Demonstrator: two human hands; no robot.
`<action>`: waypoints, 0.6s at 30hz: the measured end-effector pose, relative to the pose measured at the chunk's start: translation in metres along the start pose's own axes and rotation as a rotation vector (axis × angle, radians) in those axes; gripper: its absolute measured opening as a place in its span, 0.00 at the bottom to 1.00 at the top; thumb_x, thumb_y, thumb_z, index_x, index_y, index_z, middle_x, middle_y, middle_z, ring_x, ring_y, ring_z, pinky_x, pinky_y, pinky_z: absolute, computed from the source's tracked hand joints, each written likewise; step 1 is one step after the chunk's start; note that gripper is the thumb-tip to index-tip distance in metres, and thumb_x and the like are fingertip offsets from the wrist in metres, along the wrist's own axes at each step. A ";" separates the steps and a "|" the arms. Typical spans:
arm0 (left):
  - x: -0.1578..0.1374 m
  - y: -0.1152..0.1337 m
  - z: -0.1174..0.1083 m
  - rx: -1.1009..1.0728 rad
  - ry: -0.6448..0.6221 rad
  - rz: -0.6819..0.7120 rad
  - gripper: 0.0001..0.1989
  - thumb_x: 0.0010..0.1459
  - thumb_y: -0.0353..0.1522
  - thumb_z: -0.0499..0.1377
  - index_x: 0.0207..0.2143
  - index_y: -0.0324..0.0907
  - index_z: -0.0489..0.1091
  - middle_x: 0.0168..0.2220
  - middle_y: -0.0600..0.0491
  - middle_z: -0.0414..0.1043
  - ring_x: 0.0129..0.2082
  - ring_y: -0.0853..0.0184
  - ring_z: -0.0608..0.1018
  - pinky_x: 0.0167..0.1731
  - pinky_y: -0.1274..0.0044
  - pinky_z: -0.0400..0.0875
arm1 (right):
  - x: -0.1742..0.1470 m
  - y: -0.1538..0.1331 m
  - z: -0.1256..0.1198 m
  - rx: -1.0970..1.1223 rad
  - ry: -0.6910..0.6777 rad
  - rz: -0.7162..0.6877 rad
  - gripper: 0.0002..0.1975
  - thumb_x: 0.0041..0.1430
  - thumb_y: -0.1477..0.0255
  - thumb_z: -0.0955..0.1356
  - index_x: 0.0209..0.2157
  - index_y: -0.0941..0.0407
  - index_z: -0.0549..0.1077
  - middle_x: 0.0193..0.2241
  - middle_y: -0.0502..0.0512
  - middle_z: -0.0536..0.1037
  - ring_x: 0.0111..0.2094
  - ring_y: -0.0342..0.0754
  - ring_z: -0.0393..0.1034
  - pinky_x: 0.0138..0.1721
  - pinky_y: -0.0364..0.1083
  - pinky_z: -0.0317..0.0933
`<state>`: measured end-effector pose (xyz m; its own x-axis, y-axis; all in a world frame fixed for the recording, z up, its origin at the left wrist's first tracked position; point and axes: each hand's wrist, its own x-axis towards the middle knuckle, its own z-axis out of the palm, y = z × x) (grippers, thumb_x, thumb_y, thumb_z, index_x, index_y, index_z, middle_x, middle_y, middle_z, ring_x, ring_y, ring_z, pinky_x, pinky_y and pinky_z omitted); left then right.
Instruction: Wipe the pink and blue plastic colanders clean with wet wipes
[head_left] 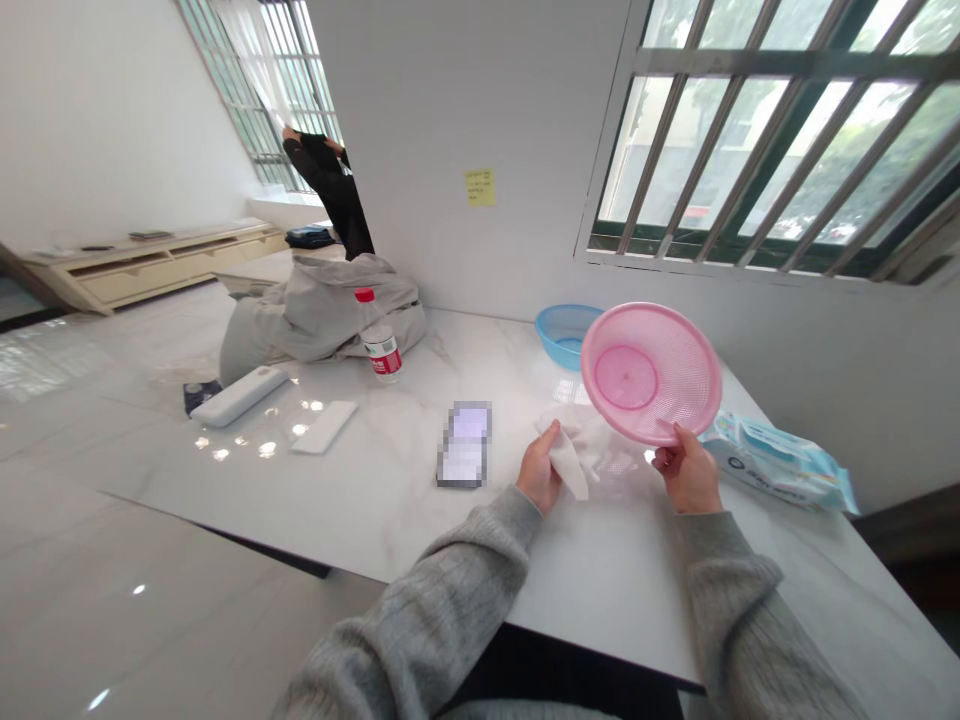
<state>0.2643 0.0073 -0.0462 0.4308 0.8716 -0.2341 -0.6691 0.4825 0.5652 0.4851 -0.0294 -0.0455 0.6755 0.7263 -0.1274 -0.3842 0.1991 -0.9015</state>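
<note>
A pink mesh basket [686, 385] is held up and tilted, its open side facing me. My right hand [688, 475] is closed on its lower rim, thumb on the near side. In my left hand [540, 470], closed, is a white wipe [570, 460] that hangs loosely just left of the basket, apart from it. Behind the pink basket a blue basket [562, 338] stands on the table near the wall, partly hidden. To the right of my right hand lies a light-blue pack of wipes [784, 465].
On the white marbled table [405, 450] are a phone [463, 445], a bottle with a red cap [381, 345], a white flat piece [325, 427], a white oblong case [240, 395] and grey cloth [315, 310]. A person in black [330, 185] stands by the far window.
</note>
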 end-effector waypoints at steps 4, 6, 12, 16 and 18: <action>-0.003 0.002 0.002 0.001 -0.029 -0.007 0.20 0.56 0.45 0.69 0.39 0.36 0.76 0.34 0.46 0.79 0.38 0.58 0.82 0.47 0.67 0.76 | -0.002 0.002 0.002 -0.037 -0.061 0.018 0.23 0.43 0.59 0.79 0.37 0.60 0.78 0.17 0.42 0.68 0.17 0.38 0.59 0.16 0.39 0.57; -0.008 0.002 0.003 0.041 -0.076 -0.026 0.20 0.52 0.44 0.72 0.37 0.36 0.76 0.31 0.48 0.78 0.35 0.60 0.81 0.46 0.68 0.75 | -0.003 0.004 0.003 -0.067 -0.083 0.009 0.21 0.43 0.59 0.80 0.34 0.59 0.77 0.17 0.43 0.68 0.16 0.38 0.59 0.16 0.39 0.56; -0.023 -0.002 0.007 0.194 -0.408 -0.180 0.27 0.45 0.41 0.77 0.45 0.37 0.78 0.39 0.46 0.80 0.39 0.61 0.81 0.48 0.70 0.72 | -0.016 0.007 0.013 -0.127 -0.162 0.091 0.21 0.43 0.59 0.80 0.35 0.56 0.76 0.14 0.42 0.68 0.14 0.39 0.59 0.14 0.40 0.55; -0.026 -0.004 0.005 0.255 -0.536 -0.215 0.29 0.45 0.42 0.77 0.48 0.38 0.79 0.43 0.44 0.81 0.44 0.58 0.81 0.49 0.69 0.71 | -0.029 0.012 0.026 -0.151 -0.194 0.194 0.16 0.46 0.60 0.78 0.30 0.53 0.73 0.15 0.44 0.71 0.15 0.42 0.64 0.17 0.42 0.60; -0.025 -0.005 0.002 0.266 -0.571 -0.241 0.31 0.45 0.41 0.77 0.50 0.40 0.78 0.45 0.44 0.80 0.44 0.58 0.81 0.49 0.69 0.71 | -0.033 0.017 0.037 -0.164 -0.212 0.232 0.14 0.48 0.62 0.78 0.28 0.52 0.72 0.16 0.45 0.72 0.16 0.43 0.66 0.18 0.42 0.62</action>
<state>0.2585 -0.0169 -0.0414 0.8510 0.5240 0.0358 -0.3736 0.5561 0.7424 0.4333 -0.0253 -0.0408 0.4295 0.8638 -0.2635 -0.3944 -0.0831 -0.9152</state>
